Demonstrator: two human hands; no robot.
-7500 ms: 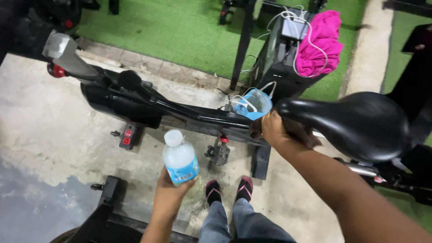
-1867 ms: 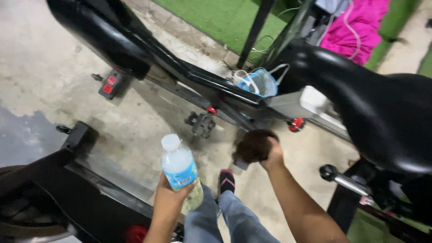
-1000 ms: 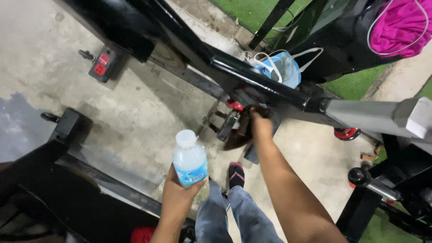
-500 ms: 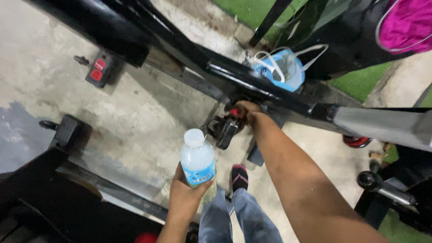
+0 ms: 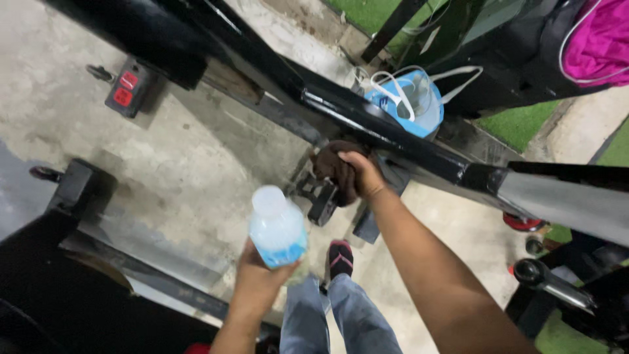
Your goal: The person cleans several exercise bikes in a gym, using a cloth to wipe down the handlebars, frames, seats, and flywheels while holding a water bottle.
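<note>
Here the right hand (image 5: 362,176) is clenched around a dark brown cloth (image 5: 333,172), pressing it against the underside of a black frame bar (image 5: 367,121) of an exercise bike. The cloth bunches out to the left of the knuckles, and the forearm runs down toward the lower right corner of the view.

The left hand (image 5: 257,278) grips a small clear plastic bottle (image 5: 277,227) from below, fingers wrapped around its base. The bottle stands roughly upright, has a pale cap and a blue band near the bottom, and sits apart from the bar, lower and to the left of the cloth.

Just below the hands, 2 legs in grey-blue jeans (image 5: 341,321) show, with 1 foot in a black and pink shoe (image 5: 340,258) on the concrete floor (image 5: 190,170).

Beyond the bar, a light blue face mask (image 5: 409,98) with white loops hangs touching the bar's far side. A bright pink cloth (image 5: 597,39) lies on another dark machine at the upper right corner. A black pedal (image 5: 322,196) sits under the clenched right hand, probably part of the same bike, though the view is crowded there. A small black block with 2 red patches (image 5: 124,88) stands on the floor at the upper left, and green turf (image 5: 517,124) borders the concrete at the right.
</note>
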